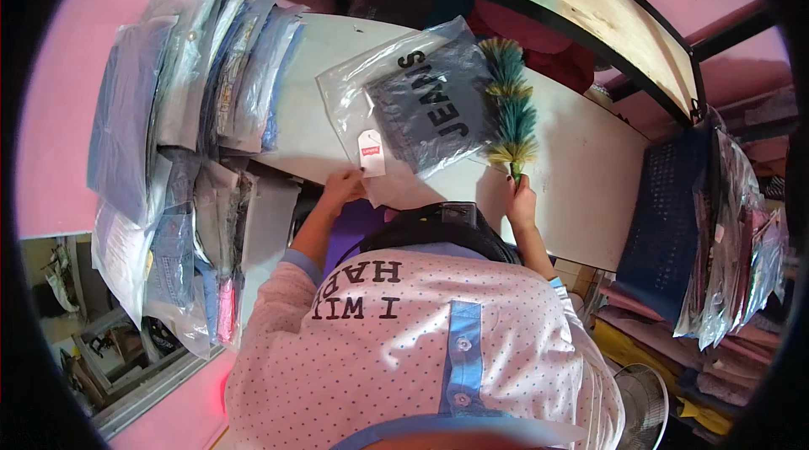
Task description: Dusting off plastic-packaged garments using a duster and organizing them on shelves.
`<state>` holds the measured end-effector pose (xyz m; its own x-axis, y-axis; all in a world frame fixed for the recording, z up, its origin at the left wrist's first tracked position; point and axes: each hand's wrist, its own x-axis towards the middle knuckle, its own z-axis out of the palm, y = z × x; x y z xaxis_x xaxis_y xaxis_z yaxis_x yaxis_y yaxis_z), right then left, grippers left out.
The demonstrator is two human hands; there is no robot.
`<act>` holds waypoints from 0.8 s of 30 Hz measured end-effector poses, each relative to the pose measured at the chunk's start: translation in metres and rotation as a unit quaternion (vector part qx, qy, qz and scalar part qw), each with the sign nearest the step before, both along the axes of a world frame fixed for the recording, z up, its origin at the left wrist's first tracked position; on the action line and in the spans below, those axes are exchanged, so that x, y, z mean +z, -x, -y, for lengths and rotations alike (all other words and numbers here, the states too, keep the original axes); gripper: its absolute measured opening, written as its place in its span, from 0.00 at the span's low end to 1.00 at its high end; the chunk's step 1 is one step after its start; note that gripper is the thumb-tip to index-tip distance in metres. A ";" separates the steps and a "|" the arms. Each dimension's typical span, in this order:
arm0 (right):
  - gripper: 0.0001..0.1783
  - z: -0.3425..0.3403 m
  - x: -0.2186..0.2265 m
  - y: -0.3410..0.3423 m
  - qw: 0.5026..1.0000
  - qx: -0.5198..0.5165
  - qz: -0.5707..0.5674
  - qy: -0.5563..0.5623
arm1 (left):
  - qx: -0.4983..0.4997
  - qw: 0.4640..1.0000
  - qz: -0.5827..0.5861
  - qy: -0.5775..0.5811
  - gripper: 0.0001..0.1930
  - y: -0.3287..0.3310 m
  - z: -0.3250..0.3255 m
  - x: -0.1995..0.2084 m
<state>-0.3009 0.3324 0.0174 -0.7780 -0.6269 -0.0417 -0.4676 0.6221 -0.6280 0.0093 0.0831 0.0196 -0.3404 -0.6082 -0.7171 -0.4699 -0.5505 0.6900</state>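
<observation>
On the white table [581,163] in front of me lies a clear plastic bag [344,100] with folded dark grey jeans [459,83] inside and large dark lettering on its front. A white paper tag [371,153] with a red label shows at the bag's near left corner. Just below that tag, my left hand [344,187] pinches the bag's near edge; its fingertips are partly hidden. My right hand [521,200] is closed round the handle of a feather duster [514,104]. The duster's green and yellow feathers point away from me, along the bag's right side and touching it.
Tall stacks of plastic-bagged folded garments [181,96] stand at the left. A dark blue perforated basket [661,214] and more bagged clothes [742,239] are at the right. A black-edged shelf [624,8] curves across the far side. A round mesh fan [645,404] sits low right.
</observation>
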 end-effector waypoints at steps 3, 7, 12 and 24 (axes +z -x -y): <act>0.14 0.012 0.008 -0.015 0.990 0.137 0.003 -0.007 | 0.013 0.998 -0.062 -0.005 0.09 -0.010 -0.011 -0.014; 0.16 0.026 0.023 -0.019 0.970 0.237 -0.031 -0.054 | 0.067 0.987 -0.074 0.128 0.07 -0.041 0.018 -0.036; 0.16 0.039 0.002 -0.038 0.986 0.161 -0.003 -0.036 | 0.136 0.952 -0.032 0.272 0.10 -0.071 0.050 -0.048; 0.19 0.062 0.022 -0.060 0.966 0.255 -0.004 -0.050 | 0.250 0.934 -0.041 0.251 0.12 -0.106 0.042 -0.041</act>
<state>-0.2413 0.2700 0.0399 -0.3698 -0.9217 -0.1170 -0.7336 0.3669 -0.5721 0.1153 0.0410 -0.0209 0.0352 -0.9588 -0.2821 -0.1743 -0.2838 0.9429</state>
